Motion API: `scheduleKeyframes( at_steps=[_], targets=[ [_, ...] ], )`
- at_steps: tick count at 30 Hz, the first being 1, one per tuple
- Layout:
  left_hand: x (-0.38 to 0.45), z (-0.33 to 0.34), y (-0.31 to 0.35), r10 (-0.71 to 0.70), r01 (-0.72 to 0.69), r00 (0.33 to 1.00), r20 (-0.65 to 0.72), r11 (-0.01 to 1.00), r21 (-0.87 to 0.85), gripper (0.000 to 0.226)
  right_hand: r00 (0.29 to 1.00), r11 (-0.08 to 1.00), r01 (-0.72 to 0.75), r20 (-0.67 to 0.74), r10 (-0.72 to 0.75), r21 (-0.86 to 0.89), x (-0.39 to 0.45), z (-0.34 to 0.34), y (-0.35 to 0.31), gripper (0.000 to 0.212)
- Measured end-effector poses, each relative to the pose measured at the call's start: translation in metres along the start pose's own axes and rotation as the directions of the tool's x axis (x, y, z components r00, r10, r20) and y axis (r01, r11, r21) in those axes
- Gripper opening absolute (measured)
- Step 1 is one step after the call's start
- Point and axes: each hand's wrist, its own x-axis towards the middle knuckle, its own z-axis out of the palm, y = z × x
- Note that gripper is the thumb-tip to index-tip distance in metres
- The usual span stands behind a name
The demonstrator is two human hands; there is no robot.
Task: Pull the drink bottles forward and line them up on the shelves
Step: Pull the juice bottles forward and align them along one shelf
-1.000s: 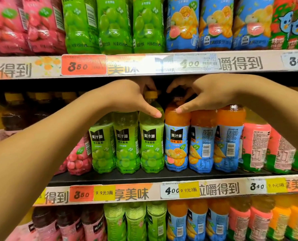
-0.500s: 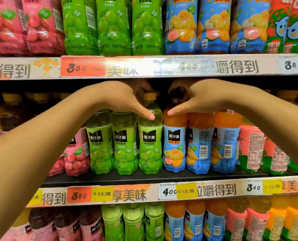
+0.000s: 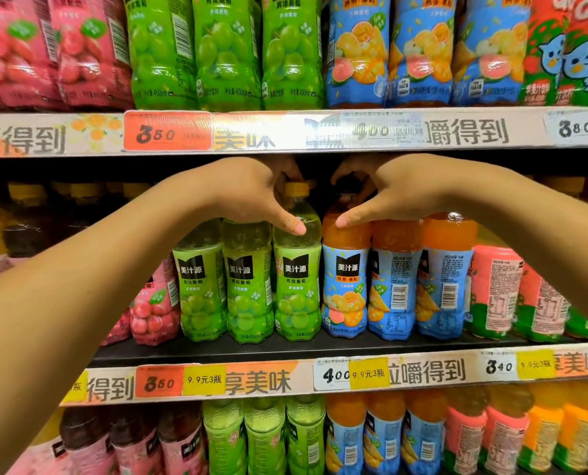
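Black shelf (image 3: 217,353) under drink bottles (image 3: 297,286)

Head view, close, facing middle shelf (image 3: 285,353)

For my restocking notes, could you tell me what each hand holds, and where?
Left hand grips the green bottle at its neck; right hand grips the orange bottle at its neck.

A dark gap opens at 12 o'clock above the green bottles (image 3: 248,279) and orange bottles (image 3: 395,279); the upper shelf edge (image 3: 285,133) caps it, and packed rows block 3 and 9 o'clock.
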Motion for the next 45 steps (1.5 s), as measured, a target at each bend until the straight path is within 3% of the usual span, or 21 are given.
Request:
scheduleKeyframes(
  at_steps=[4, 7, 11, 13, 16, 19, 21, 24, 27, 30, 33, 35, 37, 38, 41, 45],
  targets=[
    [0.000, 0.000, -0.002, -0.011, 0.012, 1.000, 0.017, 1.000, -0.018, 0.098, 1.000, 1.000, 0.026, -0.001, -0.026, -0.010, 0.003, 0.002, 0.003, 0.080],
    [-0.003, 0.001, -0.005, -0.009, 0.007, 1.000, -0.017, 0.997, -0.079, 0.064, 0.997, 0.997, 0.071, -0.016, -0.071, -0.040, 0.003, 0.001, 0.006, 0.079],
    [-0.009, 0.004, -0.018, 0.058, -0.074, 0.994, -0.088, 0.978, -0.193, 0.048, 0.984, 0.988, 0.155, -0.090, -0.156, -0.019, -0.001, 0.002, 0.008, 0.076],
    [-0.014, 0.002, -0.025, 0.107, -0.136, 0.986, -0.129, 0.961, -0.241, 0.057, 0.975, 0.984, 0.177, -0.134, -0.178, -0.023, -0.005, 0.003, 0.009, 0.074],
    [-0.019, -0.002, -0.040, 0.075, -0.101, 0.988, -0.133, 0.974, -0.202, 0.066, 0.975, 0.986, 0.164, -0.148, -0.165, -0.020, -0.013, 0.002, 0.011, 0.082],
    [-0.027, -0.002, -0.054, -0.026, 0.004, 0.989, -0.142, 0.987, -0.159, 0.050, 0.984, 0.992, 0.118, -0.132, -0.123, -0.045, -0.019, 0.001, 0.014, 0.099],
    [-0.031, 0.001, -0.062, -0.094, 0.075, 0.986, -0.134, 0.986, -0.146, 0.052, 0.986, 0.993, 0.104, -0.127, -0.110, -0.051, -0.021, 0.004, 0.014, 0.103],
    [-0.036, 0.005, -0.067, -0.047, 0.025, 0.991, -0.126, 0.985, -0.168, 0.056, 0.981, 0.993, 0.079, -0.169, -0.092, -0.083, -0.023, 0.004, 0.010, 0.103],
    [-0.038, 0.004, -0.079, -0.060, 0.003, 0.975, -0.215, 0.967, -0.256, 0.038, 0.916, 0.969, 0.230, -0.315, -0.248, -0.094, -0.023, 0.011, -0.008, 0.083],
    [-0.042, 0.005, -0.093, -0.040, -0.007, 0.982, -0.183, 0.968, -0.251, 0.035, 0.912, 0.963, 0.240, -0.312, -0.266, -0.120, -0.013, 0.020, -0.037, 0.087],
    [-0.043, 0.001, -0.105, -0.003, -0.024, 0.985, -0.171, 0.987, -0.160, 0.007, 0.886, 0.951, 0.283, -0.345, -0.309, -0.126, 0.004, 0.026, -0.069, 0.078],
    [-0.041, -0.005, -0.110, 0.006, -0.023, 0.993, -0.119, 0.989, -0.147, 0.017, 0.870, 0.938, 0.317, -0.353, -0.346, -0.139, 0.016, 0.028, -0.092, 0.065],
    [-0.034, -0.007, -0.116, 0.050, -0.055, 0.997, -0.052, 0.993, -0.103, 0.053, 0.897, 0.948, 0.285, -0.309, -0.316, -0.141, 0.029, 0.028, -0.107, 0.055],
    [-0.032, -0.006, -0.118, 0.062, -0.064, 0.998, -0.024, 0.993, -0.101, 0.058, 0.920, 0.958, 0.248, -0.276, -0.279, -0.142, 0.034, 0.029, -0.113, 0.050],
    [-0.021, 0.001, -0.124, 0.114, -0.127, 0.990, -0.081, 0.977, -0.174, 0.010, 0.959, 0.975, 0.187, -0.192, -0.208, -0.121, 0.043, 0.026, -0.118, 0.045],
    [-0.015, 0.006, -0.127, 0.200, -0.230, 0.971, -0.129, 0.928, -0.293, 0.006, 0.977, 0.987, 0.159, -0.141, -0.161, -0.031, 0.048, 0.022, -0.118, 0.051]
  ],
)
